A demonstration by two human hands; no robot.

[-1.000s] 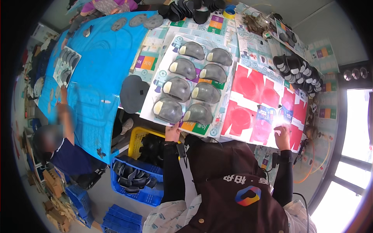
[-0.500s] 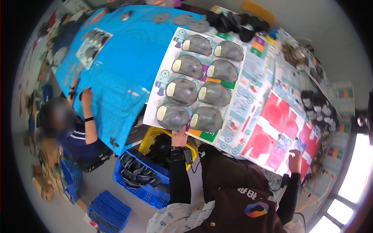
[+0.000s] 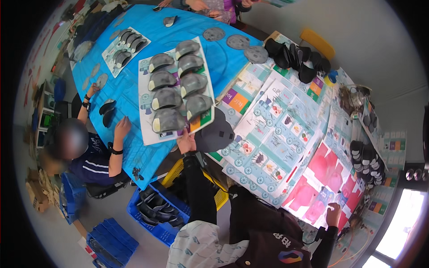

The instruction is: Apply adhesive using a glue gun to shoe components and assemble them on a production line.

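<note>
My left hand [image 3: 187, 142] grips the near edge of a printed white board [image 3: 145, 96], its fingers partly hidden under it. Two rows of curved grey shells [image 3: 168, 119], several with a pale patch at one end, lie on the board, which is held over the near right part of the blue-covered table. Just right of this hand is a dark grey rounded piece [image 3: 217, 134], partly covered by the board. At the right, my right hand [image 3: 333, 214] is by the edge of a red-and-white sheet [image 3: 313, 190], fingers loosely bent and nothing visible in them.
A co-worker's hand [image 3: 121, 127] rests over the blue table [image 3: 134, 91] at left. Dark shells fill a blue crate [image 3: 154, 230] beside a yellow crate [image 3: 219, 196] below. Black shells [image 3: 295, 58] are heaped at the back; printed sheets [image 3: 272, 134] cover the right table.
The board with its shells has moved left in my left hand, toward the blue table. Printed sheets and the dark grey piece now show where it was. My right hand stays near the red-and-white sheet.
</note>
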